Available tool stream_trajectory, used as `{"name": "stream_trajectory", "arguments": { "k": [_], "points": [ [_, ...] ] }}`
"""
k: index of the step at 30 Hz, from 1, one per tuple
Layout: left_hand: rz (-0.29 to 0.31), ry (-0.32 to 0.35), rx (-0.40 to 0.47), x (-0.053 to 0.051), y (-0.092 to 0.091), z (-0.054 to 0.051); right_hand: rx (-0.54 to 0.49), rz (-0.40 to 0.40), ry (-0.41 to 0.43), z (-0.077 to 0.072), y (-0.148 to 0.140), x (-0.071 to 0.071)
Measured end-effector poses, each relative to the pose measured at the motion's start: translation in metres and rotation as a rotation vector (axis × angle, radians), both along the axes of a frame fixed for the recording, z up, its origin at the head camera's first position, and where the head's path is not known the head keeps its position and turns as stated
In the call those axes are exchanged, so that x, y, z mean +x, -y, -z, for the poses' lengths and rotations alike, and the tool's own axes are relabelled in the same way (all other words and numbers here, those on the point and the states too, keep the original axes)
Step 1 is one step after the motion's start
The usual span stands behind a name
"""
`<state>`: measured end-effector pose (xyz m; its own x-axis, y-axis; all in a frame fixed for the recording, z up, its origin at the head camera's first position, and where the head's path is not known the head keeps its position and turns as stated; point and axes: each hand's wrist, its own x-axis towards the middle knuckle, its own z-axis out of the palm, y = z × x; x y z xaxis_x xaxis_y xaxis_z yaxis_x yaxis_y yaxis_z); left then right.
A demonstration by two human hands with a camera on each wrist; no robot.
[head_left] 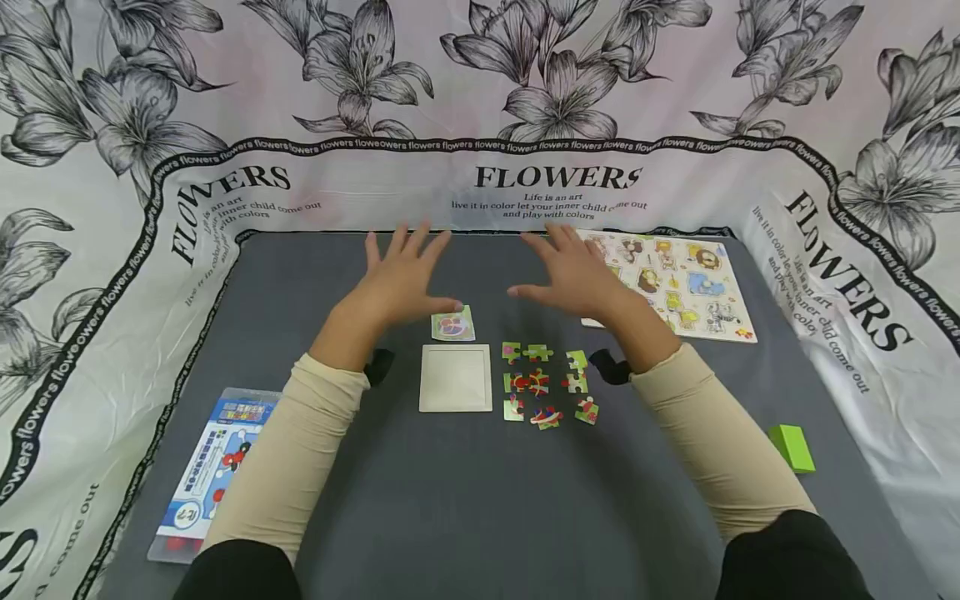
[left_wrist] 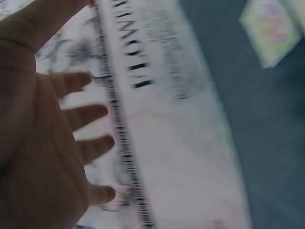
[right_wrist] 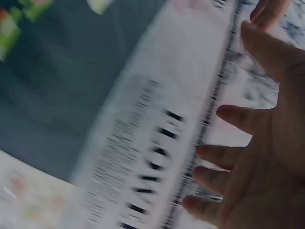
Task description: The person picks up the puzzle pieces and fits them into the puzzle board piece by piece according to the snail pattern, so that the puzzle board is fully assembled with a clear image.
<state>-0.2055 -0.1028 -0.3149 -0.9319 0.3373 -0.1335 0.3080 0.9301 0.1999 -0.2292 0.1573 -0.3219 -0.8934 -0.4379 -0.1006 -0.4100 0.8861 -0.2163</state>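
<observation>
My left hand (head_left: 400, 285) hangs above the far part of the grey table with its fingers spread, holding nothing. Level with it, my right hand (head_left: 577, 279) is also spread and bare, near the sticker-like animal sheet (head_left: 701, 287). Between and below them lie a small square picture card (head_left: 453, 324) and a white square tray (head_left: 455, 379) with a raised rim. Several loose jigsaw pieces (head_left: 537, 382), green with red, are laid in rough columns to the right of the tray. Both wrist views show extended fingers and empty palms.
A clear plastic case (head_left: 213, 467) with a blue and white label sits at the left, partly behind the left sleeve. On the right is a green block (head_left: 792, 448). A white cloth (head_left: 555, 187) printed with flowers and lettering borders the grey table (head_left: 525, 517).
</observation>
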Motion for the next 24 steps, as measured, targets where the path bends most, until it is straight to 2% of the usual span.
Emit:
{"name": "stream_trajectory", "arguments": {
  "k": [3,7,9,12,18,24],
  "points": [
    [0.043,0.069,0.014,0.009,0.008,0.028,-0.018,-0.039,0.020,0.033,0.002,0.001],
    [0.057,0.163,0.028,0.024,0.016,0.067,-0.035,-0.072,0.054,0.074,0.004,0.009],
    [0.052,0.198,0.032,0.031,0.020,0.085,-0.046,-0.079,0.066,0.090,0.004,0.013],
    [0.052,0.231,0.041,0.038,0.026,0.104,-0.062,-0.074,0.062,0.108,0.006,0.016],
    [0.058,0.254,0.094,0.048,0.034,0.127,-0.065,-0.046,0.050,0.127,0.011,0.021],
    [0.050,0.262,0.106,0.050,0.033,0.135,-0.071,-0.028,0.025,0.132,0.014,0.023]
  ]
}}
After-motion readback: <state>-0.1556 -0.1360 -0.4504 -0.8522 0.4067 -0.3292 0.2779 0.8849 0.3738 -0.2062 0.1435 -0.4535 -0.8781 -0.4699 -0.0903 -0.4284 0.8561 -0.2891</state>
